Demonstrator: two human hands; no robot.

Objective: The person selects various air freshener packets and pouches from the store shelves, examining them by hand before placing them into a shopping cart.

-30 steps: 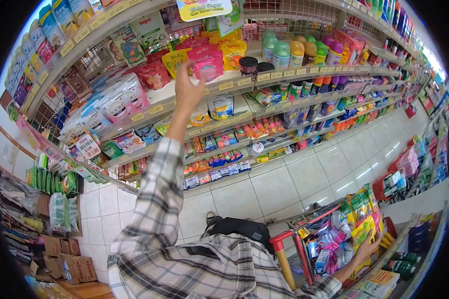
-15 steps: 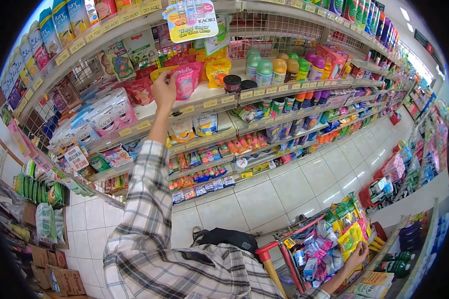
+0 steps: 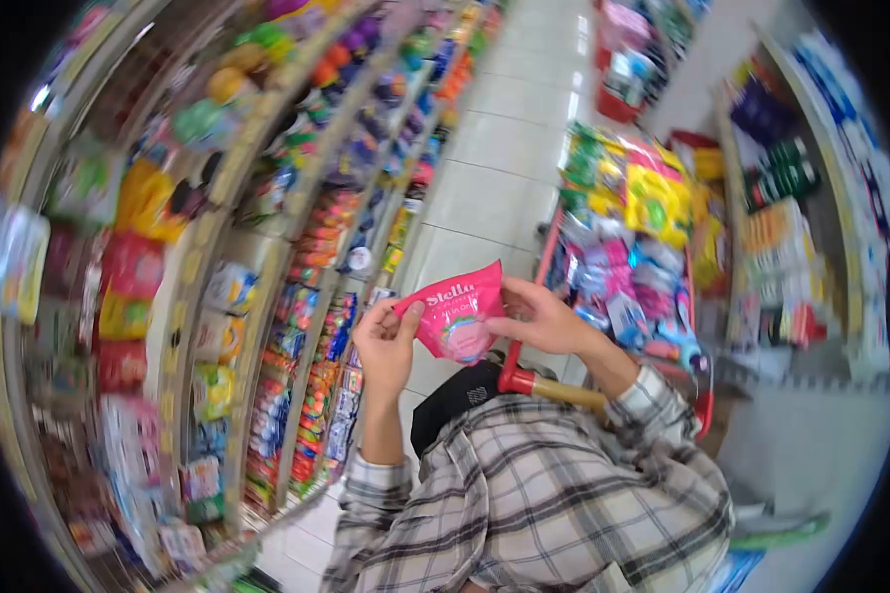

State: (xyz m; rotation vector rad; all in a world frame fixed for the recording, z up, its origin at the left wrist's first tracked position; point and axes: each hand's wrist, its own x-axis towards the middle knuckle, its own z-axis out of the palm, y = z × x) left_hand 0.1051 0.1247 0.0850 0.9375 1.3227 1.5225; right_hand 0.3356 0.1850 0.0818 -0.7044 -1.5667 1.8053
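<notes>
A pink Stella pouch (image 3: pixel 453 318) is held up in front of my body, its printed front facing me. My left hand (image 3: pixel 382 341) grips its left edge, with the thumb on the front. On the other side my right hand (image 3: pixel 544 318) holds the right edge, its thumb or a finger lying across the front. To the right stands a red-framed shopping cart (image 3: pixel 550 245) with a wooden-coloured handle (image 3: pixel 564 391). Yellow packs (image 3: pixel 657 203) and pink and purple packages (image 3: pixel 603 267) fill it.
Blurred store shelves on the left hold colourful pouches, including a pink pouch (image 3: pixel 133 265), and an orange-yellow pouch (image 3: pixel 150 201). White floor tiles (image 3: pixel 489 148) run along the aisle. Another shelf on the right carries dark green bottles (image 3: pixel 783 186).
My left hand has brought the pink pouch from the shelf to my front. My right hand has left the yellow pack in the cart and now holds the pouch too. The view has turned right.
</notes>
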